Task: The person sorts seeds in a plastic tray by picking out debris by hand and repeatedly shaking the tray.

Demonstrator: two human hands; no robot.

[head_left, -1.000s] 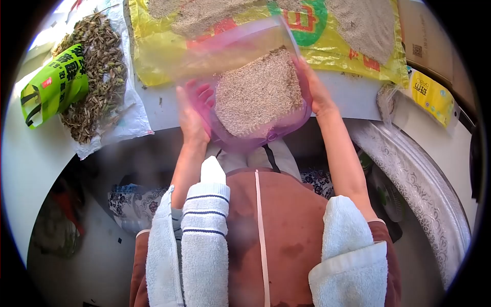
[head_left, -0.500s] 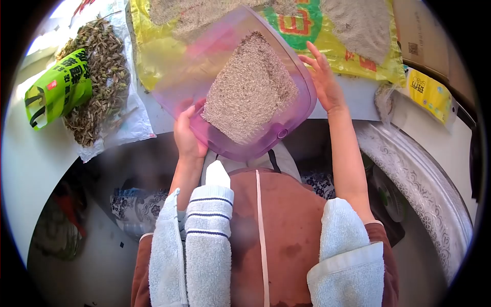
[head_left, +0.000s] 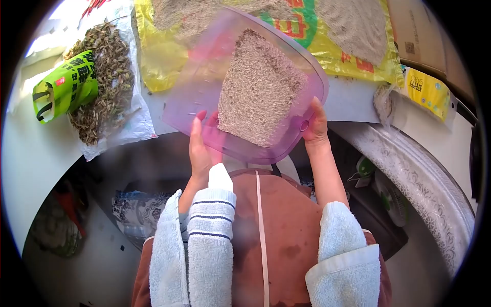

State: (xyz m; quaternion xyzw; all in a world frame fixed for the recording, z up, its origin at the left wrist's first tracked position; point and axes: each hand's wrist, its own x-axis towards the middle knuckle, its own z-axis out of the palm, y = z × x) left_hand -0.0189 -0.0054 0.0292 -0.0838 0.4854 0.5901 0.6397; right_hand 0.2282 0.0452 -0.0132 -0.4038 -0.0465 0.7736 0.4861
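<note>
A translucent purple plastic winnowing tray [head_left: 197,92], scoop-shaped with a small round hole near one corner, is held up over my lap at the table's front edge. On it lies a heap of fine greyish-beige grains [head_left: 261,92], with darker bits along its upper and right edges. My left hand [head_left: 201,148] grips the tray's near left side, thumb in front and fingers seen through the plastic beneath. At the lower right corner, close to the hole, my right hand [head_left: 316,125] holds the rim, its fingers partly hidden underneath.
A yellow plastic sack [head_left: 161,64] with more grain spread on it lies behind the tray. To the left, dried pods [head_left: 110,77] and a green bag [head_left: 66,87] rest on white plastic. At right are a yellow packet [head_left: 427,87] and a cardboard box [head_left: 417,36].
My right hand, open beside the tray's right edge before, has moved down and taken hold of its lower right corner. The tray and grains have shifted slightly right.
</note>
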